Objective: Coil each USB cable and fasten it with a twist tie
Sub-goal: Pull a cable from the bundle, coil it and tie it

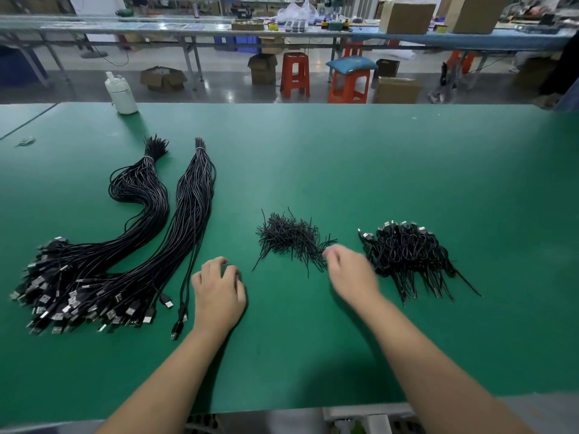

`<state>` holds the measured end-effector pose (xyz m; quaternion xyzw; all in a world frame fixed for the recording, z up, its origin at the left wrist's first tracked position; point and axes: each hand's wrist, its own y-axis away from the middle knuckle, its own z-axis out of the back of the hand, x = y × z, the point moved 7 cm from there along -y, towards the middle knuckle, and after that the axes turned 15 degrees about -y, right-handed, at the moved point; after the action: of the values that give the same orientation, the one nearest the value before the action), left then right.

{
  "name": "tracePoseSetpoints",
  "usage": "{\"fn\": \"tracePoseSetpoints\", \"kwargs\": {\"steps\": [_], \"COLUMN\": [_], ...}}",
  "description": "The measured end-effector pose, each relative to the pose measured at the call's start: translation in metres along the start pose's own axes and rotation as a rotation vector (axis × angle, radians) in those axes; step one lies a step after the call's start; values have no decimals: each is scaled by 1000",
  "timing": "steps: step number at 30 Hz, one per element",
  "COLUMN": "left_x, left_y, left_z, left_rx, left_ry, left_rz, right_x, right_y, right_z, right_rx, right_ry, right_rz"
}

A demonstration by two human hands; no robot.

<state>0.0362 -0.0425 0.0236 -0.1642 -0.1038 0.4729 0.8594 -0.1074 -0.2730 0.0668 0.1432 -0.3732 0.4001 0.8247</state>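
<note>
Two long bundles of black USB cables [150,239] lie on the left of the green table [344,170], their plugs fanned out toward the front left. A loose heap of black twist ties [288,238] sits in the middle. To the right is a pile of coiled, tied cables [407,255]. My left hand [219,292] hovers over the table with fingers curled, just right of the cable plugs; whether it holds anything is hidden. My right hand [351,270], blurred by motion, reaches to the near right edge of the twist tie heap, fingertips at the ties.
A white plastic bottle [121,93] stands at the table's far left edge. A small scrap [26,140] lies far left. Beyond the table are orange stools [294,75], cardboard boxes and other workbenches.
</note>
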Motion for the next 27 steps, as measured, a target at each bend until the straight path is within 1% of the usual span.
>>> {"fn": "tracePoseSetpoints", "kwargs": {"steps": [3,5,7,9,14,17,18,20,22,24,27], "left_x": [5,6,5,7,40,68,74,81,85,89,93], "left_y": [0,0,1,-1,-15,-24,-27,-34,-38,-40,-45], "left_z": [-2,-2,-2,-3,-3,-5,-5,-1,5,12,23], "left_rx": [36,55,69,83,222,379,397,363,319,295,243], "left_ry": [-9,-18,-42,-46,-177,-349,-390,-426,-385,-292,-51], "left_rz": [65,89,97,122,274,246,213,145,114,130,169], "right_x": [-4,-7,-12,-17,-18,-19,-18,-18,-17,-17,-17], "right_y": [30,43,46,44,43,42,42,43,44,45,45], "right_z": [-50,-64,-67,-65,-65,-66,-65,-65,-65,-65,-65], "right_rx": [75,55,32,17,23,21,18,11,9,10,14], "right_ry": [-58,-15,-29,-96,-119,-109,-102,-99,-99,-98,-102], "right_rz": [-32,51,98,74,65,71,75,84,86,89,92]}}
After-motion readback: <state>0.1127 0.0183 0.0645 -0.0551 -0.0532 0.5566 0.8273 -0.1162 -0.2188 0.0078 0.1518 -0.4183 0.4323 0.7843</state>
